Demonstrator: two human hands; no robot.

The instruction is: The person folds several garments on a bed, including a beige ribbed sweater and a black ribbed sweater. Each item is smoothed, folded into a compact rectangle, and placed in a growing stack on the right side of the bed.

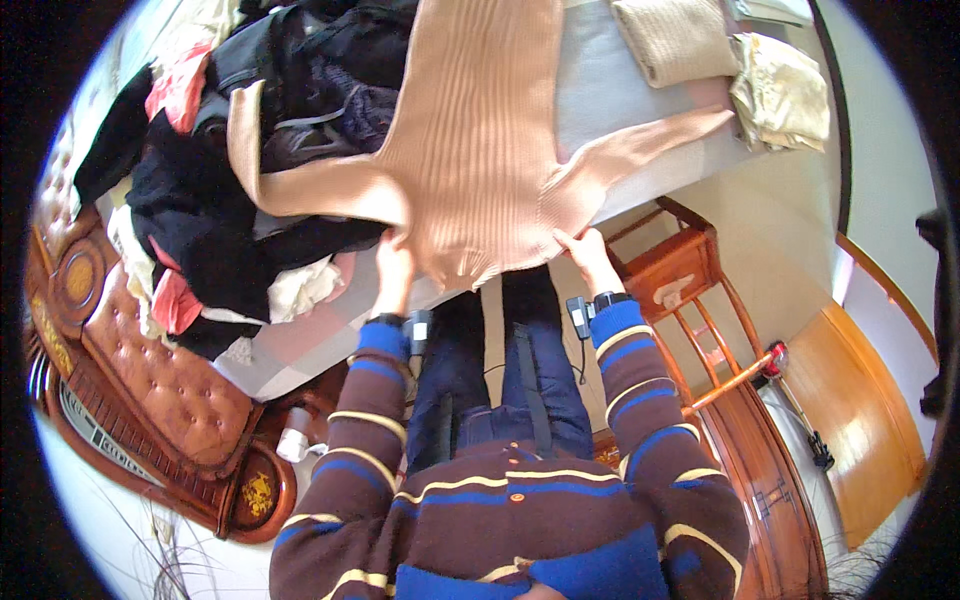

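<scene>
A ribbed peach-beige sweater (475, 130) lies spread over the bed, its collar toward me and its body stretching away to the top of the view. One sleeve bends up at the left; the other reaches out to the right. At the left shoulder, my left hand (394, 268) is closed on the fabric, its fingertips hidden under the cloth. My right hand (588, 255) pinches the right shoulder edge between thumb and fingers. The collar sags between both hands, past the bed's near edge.
A heap of dark clothes (200, 190) covers the bed's left side. Folded beige knitwear (678, 40) and a folded cream garment (780, 92) lie at the far right. A wooden chair (690, 280) stands right of me, the tufted brown headboard (160, 360) at left.
</scene>
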